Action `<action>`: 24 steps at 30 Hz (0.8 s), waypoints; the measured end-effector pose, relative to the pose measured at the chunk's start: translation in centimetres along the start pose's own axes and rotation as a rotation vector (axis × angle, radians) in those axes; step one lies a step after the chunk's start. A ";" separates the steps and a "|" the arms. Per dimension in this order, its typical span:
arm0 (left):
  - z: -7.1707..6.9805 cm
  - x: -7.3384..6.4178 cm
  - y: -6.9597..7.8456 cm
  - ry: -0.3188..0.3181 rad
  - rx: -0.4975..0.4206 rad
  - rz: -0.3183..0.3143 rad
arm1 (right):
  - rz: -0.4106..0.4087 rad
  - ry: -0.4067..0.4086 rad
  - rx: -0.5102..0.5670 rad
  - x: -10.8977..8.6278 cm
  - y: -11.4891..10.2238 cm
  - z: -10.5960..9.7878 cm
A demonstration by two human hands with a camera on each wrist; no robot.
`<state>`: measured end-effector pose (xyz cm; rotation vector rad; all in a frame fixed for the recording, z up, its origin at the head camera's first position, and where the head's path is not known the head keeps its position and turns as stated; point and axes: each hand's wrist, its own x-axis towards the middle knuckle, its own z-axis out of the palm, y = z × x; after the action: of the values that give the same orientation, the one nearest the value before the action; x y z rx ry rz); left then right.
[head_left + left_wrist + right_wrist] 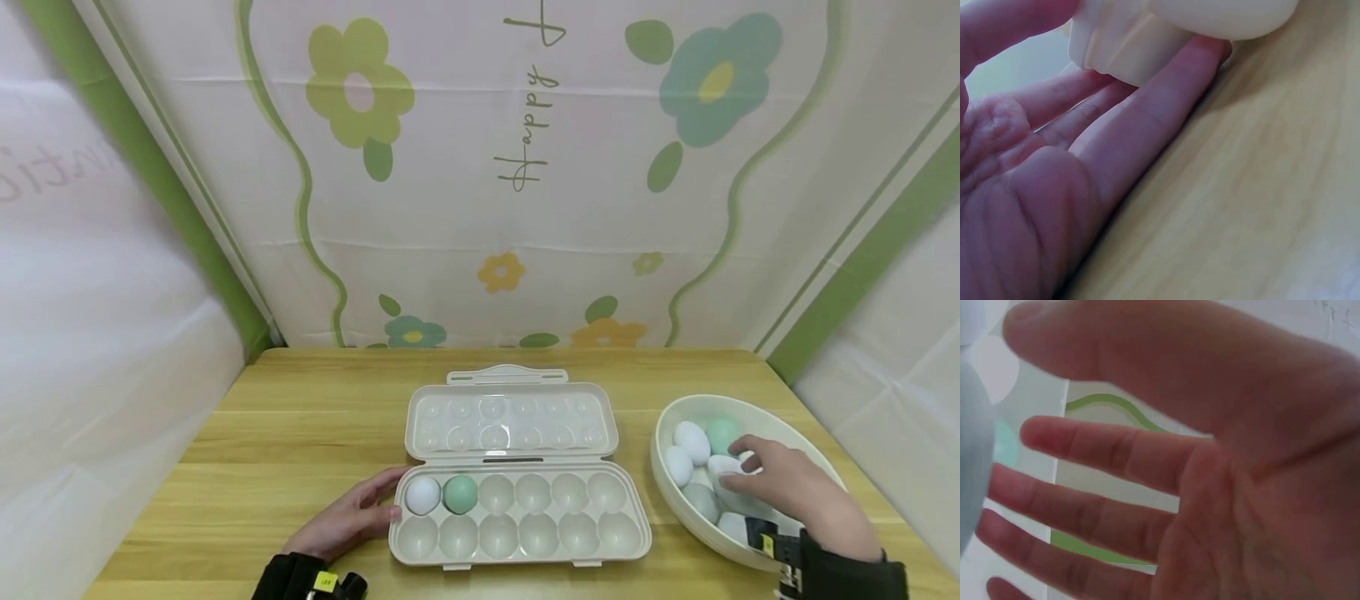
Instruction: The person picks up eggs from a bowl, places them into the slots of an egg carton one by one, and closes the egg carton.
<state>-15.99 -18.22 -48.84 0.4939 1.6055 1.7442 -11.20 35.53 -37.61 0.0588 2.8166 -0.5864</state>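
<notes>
A light wood-grained table (300,433) stands before a pale far sheet (465,200) printed with green, teal and orange flowers (686,83), wavy green lines (303,196) and sideways "Happy" lettering (527,118). Creased white sheets (112,350) hang left and right; green bands (146,162) run down both far corners. Light is soft.

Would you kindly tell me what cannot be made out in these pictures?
Head view: the right hand hides part of the bowl, so its eggs cannot be surely counted.
Left wrist view: the carton hides some fingertips of the left hand and is itself cut off by the top edge.
Right wrist view: the left edge cuts off a blurred pale shape; the upper-right marks are too faint to read.
</notes>
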 end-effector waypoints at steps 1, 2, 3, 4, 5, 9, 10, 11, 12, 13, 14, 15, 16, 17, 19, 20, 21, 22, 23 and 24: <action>0.0 0.0 0.0 0.003 -0.002 -0.004 | 0.011 -0.012 -0.001 0.1 0.0 0.1; 0.0 0.0 0.0 0.006 -0.004 -0.008 | 0.016 -0.016 -0.003 0.2 0.1 0.1; 0.0 0.0 0.0 0.008 -0.002 -0.011 | 0.019 -0.019 -0.005 0.3 0.1 0.2; 0.0 0.0 0.0 0.011 0.000 -0.015 | 0.023 -0.023 -0.006 0.5 0.1 0.3; 0.0 0.0 0.0 0.011 0.001 -0.015 | 0.023 -0.024 -0.009 0.5 0.1 0.3; 0.1 0.0 0.0 0.004 0.006 0.002 | 0.026 -0.030 -0.013 0.7 0.1 0.5; 0.1 0.0 0.0 0.002 0.006 0.010 | 0.028 -0.035 -0.014 0.7 0.1 0.5; 0.1 0.0 0.0 -0.001 0.005 0.019 | 0.026 -0.037 -0.015 0.8 0.1 0.6; 0.1 0.1 0.0 -0.002 0.004 0.023 | 0.027 -0.041 -0.017 0.8 0.1 0.6; 0.1 0.1 0.0 -0.001 0.005 0.026 | 0.025 -0.042 -0.020 0.8 0.1 0.7; 0.1 0.1 0.0 -0.001 0.006 0.028 | 0.022 -0.043 -0.023 0.8 0.1 0.7; 0.1 0.1 0.0 -0.001 0.004 0.028 | 0.020 -0.046 -0.025 0.9 0.2 0.8; 0.1 0.1 0.0 0.001 0.004 0.023 | 0.018 -0.049 -0.026 0.9 0.2 0.8; 0.1 0.1 0.1 0.005 0.002 0.016 | 0.020 -0.050 -0.027 0.9 0.2 0.8; 0.1 0.2 0.1 0.012 0.002 -0.001 | 0.018 -0.057 -0.026 1.0 0.2 0.9; 0.1 0.2 0.2 0.016 0.002 -0.007 | 0.020 -0.059 -0.027 1.1 0.2 0.9; 0.1 0.2 0.2 0.019 0.000 -0.011 | 0.020 -0.060 -0.027 1.1 0.2 0.9; 0.1 0.2 0.2 0.018 0.000 -0.010 | 0.017 -0.059 -0.030 1.2 0.2 1.0; 0.1 0.1 0.1 0.015 0.001 -0.003 | 0.011 -0.056 -0.032 1.2 0.3 1.0; 0.1 0.1 0.1 0.013 0.002 0.004 | 0.001 -0.052 -0.038 1.3 0.3 1.1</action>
<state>-16.00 -18.06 -48.78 0.4881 1.6165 1.7525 -12.16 35.36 -39.00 0.0368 2.7760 -0.5270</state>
